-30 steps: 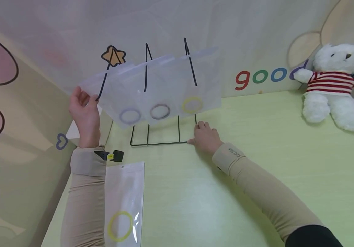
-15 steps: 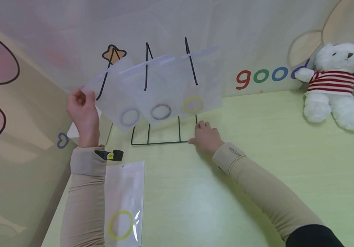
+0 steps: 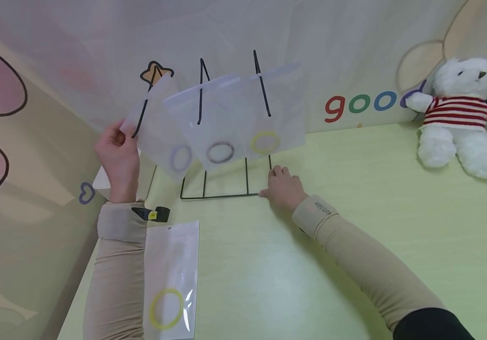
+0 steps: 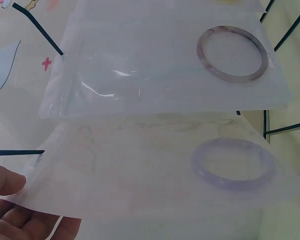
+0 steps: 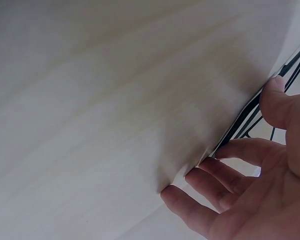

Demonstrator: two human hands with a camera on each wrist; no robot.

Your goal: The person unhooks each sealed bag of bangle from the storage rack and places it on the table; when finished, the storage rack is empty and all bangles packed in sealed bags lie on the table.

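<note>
With the thumb and fingers of my left hand (image 3: 117,160), I pinch the left upper corner of a clear plastic bag (image 4: 125,170) that holds a lavender bangle (image 4: 197,162). This bag hangs tilted on the left hook of a black wire rack (image 3: 226,196). On the middle hook hangs a bag with a marbled grey-brown bangle (image 4: 202,55), and on the right hook one with a yellow bangle (image 3: 264,152). My right hand (image 3: 285,189) grips the rack's base at its front right corner, thumb and index finger at the wire in the right wrist view.
Another bag (image 3: 173,259) with a yellow bangle lies on the table (image 3: 332,274) beside my left forearm. A white box (image 3: 102,183) stands behind the left wrist. A white teddy bear (image 3: 464,118) in a striped shirt sits at the back right.
My left hand has shifted slightly right, and the lavender bangle's bag has turned on its hook, away from the middle bag's upper edge. The right hand and rack stay put.
</note>
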